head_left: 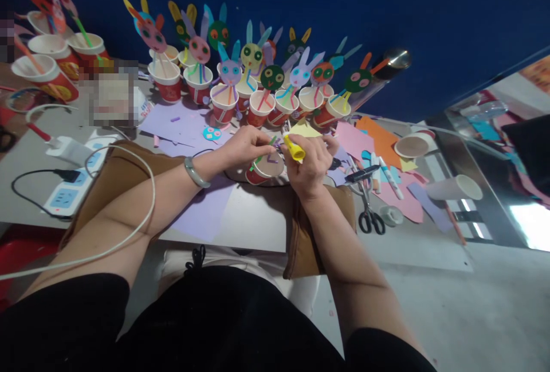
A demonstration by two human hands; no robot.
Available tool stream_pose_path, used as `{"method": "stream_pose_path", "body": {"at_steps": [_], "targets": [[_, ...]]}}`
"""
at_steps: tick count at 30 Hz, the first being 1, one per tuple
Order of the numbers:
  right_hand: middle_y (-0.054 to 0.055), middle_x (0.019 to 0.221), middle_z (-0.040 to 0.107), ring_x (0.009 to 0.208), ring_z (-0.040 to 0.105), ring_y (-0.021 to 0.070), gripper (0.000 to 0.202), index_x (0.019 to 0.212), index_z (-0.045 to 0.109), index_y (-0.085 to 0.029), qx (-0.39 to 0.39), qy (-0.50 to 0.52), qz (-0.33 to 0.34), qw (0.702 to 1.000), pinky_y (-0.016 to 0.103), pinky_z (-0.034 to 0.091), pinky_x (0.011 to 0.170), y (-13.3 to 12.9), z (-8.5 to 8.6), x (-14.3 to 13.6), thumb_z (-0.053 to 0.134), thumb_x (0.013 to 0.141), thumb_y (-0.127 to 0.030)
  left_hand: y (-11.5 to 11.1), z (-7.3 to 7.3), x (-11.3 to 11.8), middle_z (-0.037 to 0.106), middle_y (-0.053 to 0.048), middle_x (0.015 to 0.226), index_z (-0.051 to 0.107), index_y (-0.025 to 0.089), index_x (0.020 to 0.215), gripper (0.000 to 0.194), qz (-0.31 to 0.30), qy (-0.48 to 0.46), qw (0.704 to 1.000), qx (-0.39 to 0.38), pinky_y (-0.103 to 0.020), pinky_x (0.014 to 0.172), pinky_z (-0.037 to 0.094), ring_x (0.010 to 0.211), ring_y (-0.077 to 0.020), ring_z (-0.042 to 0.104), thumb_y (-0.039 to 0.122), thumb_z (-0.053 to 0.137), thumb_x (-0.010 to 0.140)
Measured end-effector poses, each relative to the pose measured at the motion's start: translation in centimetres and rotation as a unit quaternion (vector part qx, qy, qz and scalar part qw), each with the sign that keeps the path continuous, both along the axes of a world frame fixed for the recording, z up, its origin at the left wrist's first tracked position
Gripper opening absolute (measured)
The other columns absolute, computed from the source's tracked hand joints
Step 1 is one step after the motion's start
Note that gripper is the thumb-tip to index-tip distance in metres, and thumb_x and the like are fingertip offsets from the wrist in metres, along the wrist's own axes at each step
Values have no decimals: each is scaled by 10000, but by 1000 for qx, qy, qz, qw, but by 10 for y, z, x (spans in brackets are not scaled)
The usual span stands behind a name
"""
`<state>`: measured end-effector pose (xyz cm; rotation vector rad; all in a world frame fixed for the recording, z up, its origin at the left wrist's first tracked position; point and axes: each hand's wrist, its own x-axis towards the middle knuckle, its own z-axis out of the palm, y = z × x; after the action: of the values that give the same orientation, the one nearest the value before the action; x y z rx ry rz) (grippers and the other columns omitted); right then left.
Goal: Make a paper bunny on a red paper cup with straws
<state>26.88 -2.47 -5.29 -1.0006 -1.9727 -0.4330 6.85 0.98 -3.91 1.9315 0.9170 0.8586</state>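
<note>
From my end of the feed, I reckon it all comes down to the small sideways gap between two sets of fingertips. My left hand [244, 146] has its thumb and fingers pinched narrow on a thin strip [274, 141], greenish, with a bit of purple beside it; too small for me to say if that's one piece or two. My right hand [314, 163] is curled round a yellow tube [295, 148], so no wide fingers on either side. The tube's long axis slants from far left to near right, with its round end facing the near side. That puts its far end just right of the strip, so close I honestly can't tell whether they touch. So the strip lies left of the tube, left hand nearer the one, right hand nearer the other, and imo left-right matters more here than height. Just on the near side of the fingertips there's a red cup [254, 176], mouth up, its right rim close by the right hand; can't call contact there either. The paper rabbits [231, 72] stand in cups on the far side, and the scissors [371, 222] lie off to the right, well apart from both hands.
</note>
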Motion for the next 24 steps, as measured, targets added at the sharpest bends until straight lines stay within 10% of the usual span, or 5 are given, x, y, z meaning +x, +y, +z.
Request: {"method": "stream_pose_path", "body": {"at_steps": [14,24], "targets": [[21,902,719,817,609,183,254,1144,672,-278,-24,-78,38,996,421,351,979,-2,1,-5,511,1021,-431,-2,0,2,494,34,547,642,117,613,195,22,32,999,25,-220,559,280,592,-87,425,237,580,754],[76,929,726,824,658,228,328,1078,650,-220,-20,102,33,994,462,429,924,1,0,4,496,1013,-503,-5,2,2,291,53,526,424,160,504,389,28,23,999,15,-256,552,194,570,-82,291,311,637,792]]}}
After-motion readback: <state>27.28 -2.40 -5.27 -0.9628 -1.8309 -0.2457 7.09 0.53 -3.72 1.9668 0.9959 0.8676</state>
